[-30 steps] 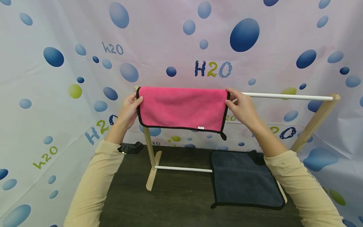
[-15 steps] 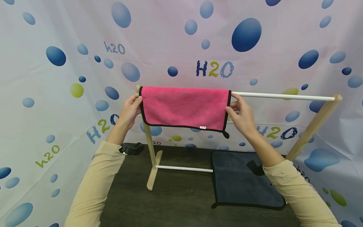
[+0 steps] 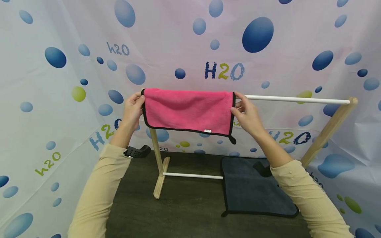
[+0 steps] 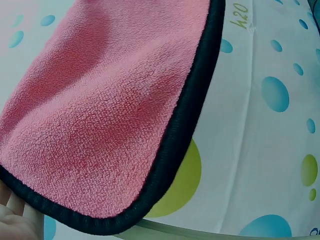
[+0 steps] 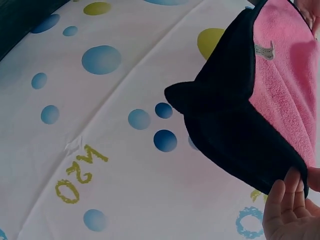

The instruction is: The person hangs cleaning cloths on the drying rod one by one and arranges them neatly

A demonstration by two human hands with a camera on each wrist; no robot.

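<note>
Left hand (image 3: pixel 131 109) and right hand (image 3: pixel 249 115) pinch the pink, black-edged cloth (image 3: pixel 188 110), best levelled over the white rod (image 3: pixel 291 99) seemingly underneath.

There are two cloths (image 3: pixel 187 110) (image 3: pixel 256 191), two grips (image 3: pixel 132 107) (image 3: pixel 249 115) and one rack (image 3: pixel 329 130).

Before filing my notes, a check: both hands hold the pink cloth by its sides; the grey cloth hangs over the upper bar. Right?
Not hanging: in the head view, the grey cloth lies on the dark surface. The left hand and right hand hold the pink cloth as stated.
</note>
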